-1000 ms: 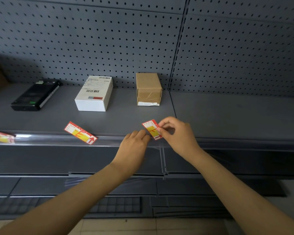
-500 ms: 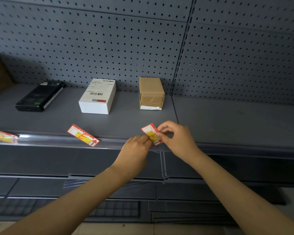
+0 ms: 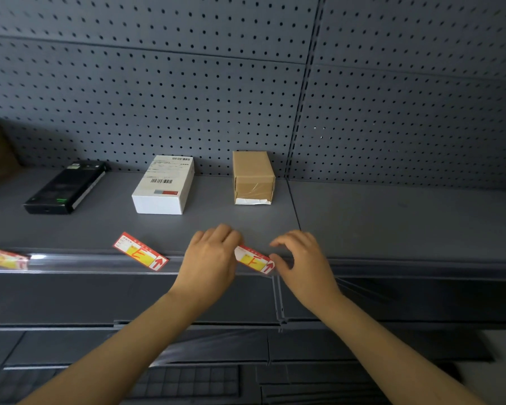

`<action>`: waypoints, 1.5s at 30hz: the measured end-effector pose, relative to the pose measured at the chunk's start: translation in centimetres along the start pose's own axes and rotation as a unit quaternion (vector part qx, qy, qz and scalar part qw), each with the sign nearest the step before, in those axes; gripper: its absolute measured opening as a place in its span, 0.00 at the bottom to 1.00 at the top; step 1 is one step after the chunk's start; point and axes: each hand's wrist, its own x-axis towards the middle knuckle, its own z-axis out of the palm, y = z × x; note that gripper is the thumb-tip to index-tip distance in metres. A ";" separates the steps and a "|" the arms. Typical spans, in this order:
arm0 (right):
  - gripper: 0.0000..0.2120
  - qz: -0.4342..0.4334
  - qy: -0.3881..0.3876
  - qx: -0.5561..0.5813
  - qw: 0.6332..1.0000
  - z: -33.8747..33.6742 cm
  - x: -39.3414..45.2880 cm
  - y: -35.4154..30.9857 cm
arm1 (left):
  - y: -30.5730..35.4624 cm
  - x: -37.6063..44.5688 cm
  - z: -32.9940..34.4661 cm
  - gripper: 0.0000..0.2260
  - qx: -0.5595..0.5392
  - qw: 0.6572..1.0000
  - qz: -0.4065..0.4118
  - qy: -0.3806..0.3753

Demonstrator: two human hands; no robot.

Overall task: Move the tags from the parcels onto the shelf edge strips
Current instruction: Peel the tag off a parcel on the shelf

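We found the F tag (image 3: 253,259) lying aslant on the clear shelf edge strip (image 3: 100,263), at six o'clock from the brown parcel (image 3: 253,176), presumably so its arrow marks that parcel. Our left hand (image 3: 211,258) rested curled at the tag's left end; whether its fingers pinched the tag was hidden from us. Our right hand (image 3: 301,258) hovered at three o'clock of the tag, fingers loosely spread, thumb tip at the arrow corner. Half a second earlier the right fingers pinched the tag upright; it had since been laid flat. The E tag (image 3: 140,255) already sat below the white parcel (image 3: 165,185).
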 end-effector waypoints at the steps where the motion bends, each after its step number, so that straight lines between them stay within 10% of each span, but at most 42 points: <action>1: 0.09 0.009 -0.003 -0.003 1.000 0.0 -0.4 -0.1 | -0.1 0.2 -0.1 0.12 -0.005 1.000 -0.011 0.008; 45: 0.15 -0.067 -0.125 -0.144 0.979 0.1 -0.1 -1.9 | -1.5 -1.7 1.8 0.12 0.069 0.994 -0.043 -0.078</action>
